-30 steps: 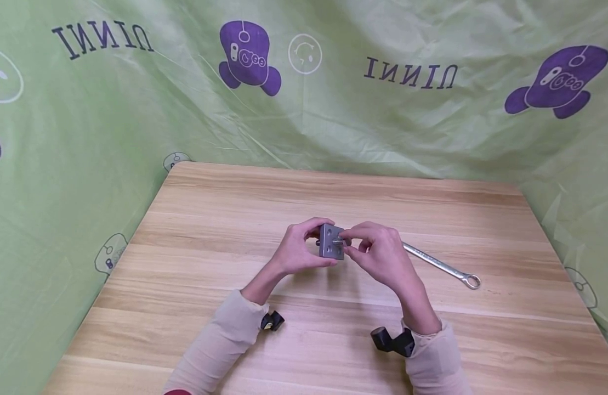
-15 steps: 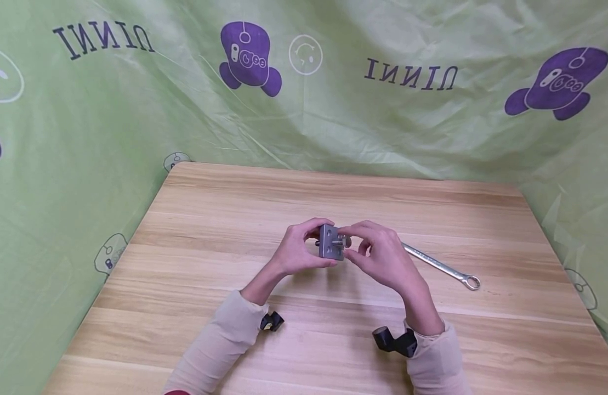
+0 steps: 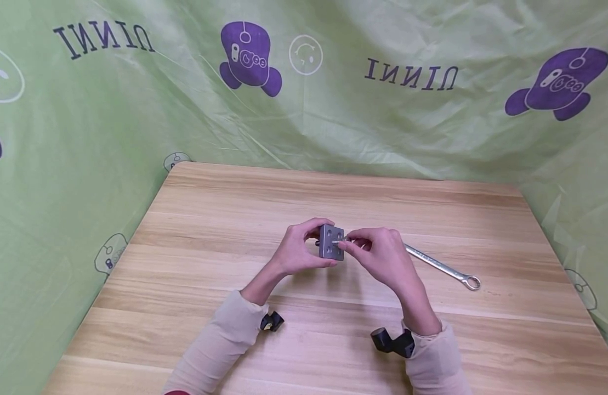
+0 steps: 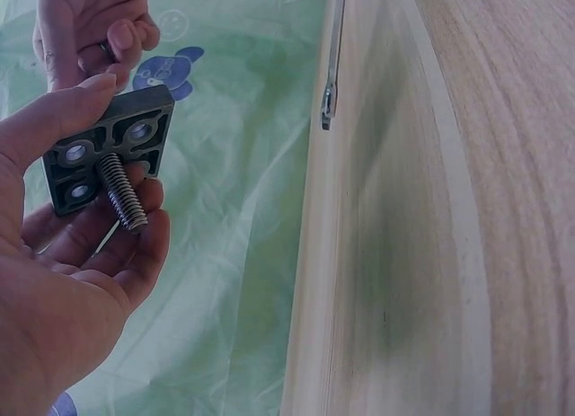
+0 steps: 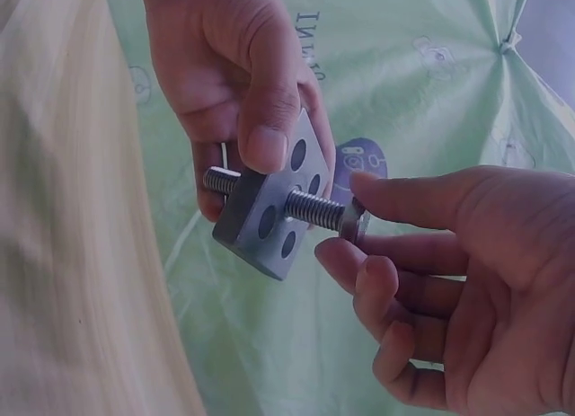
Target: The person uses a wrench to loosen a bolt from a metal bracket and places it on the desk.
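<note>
Right fingers (image 5: 409, 201) narrowly around bolt head (image 5: 354, 222)

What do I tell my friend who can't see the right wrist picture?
The right hand pinches a threaded bolt by its head, which runs through a gray square plate gripped by the left hand. Green fabric hangs behind.
</note>
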A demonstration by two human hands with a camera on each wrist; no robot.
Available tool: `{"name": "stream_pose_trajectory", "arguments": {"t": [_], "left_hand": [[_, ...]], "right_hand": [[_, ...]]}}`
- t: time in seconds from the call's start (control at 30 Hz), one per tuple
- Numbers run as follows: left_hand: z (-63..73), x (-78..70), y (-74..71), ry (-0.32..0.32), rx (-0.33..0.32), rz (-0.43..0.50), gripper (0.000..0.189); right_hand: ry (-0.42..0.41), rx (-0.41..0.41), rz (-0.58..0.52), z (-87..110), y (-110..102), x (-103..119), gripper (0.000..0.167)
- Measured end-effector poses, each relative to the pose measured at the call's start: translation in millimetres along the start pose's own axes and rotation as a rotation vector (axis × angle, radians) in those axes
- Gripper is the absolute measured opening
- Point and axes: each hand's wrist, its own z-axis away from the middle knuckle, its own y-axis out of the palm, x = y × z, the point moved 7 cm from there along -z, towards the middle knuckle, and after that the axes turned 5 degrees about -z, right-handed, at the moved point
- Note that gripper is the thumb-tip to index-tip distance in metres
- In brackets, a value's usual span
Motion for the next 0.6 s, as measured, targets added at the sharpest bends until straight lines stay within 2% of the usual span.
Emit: {"name": "stream_pose_trajectory", "arguments": {"t": [0.2,0.6], "left_hand": [[-0.3,0.2,0.1,0.011,-0.004,-0.003,0.07],[-0.1,-0.3,-0.6,0.004,0.001,0.001,0.071]], "right_hand": [[-0.057,-0.017,-0.006,1.0,-0.4,2.7,0.019],[-0.27,-0.087,0.002,4.7,-2.3,14.6,0.025]]}}
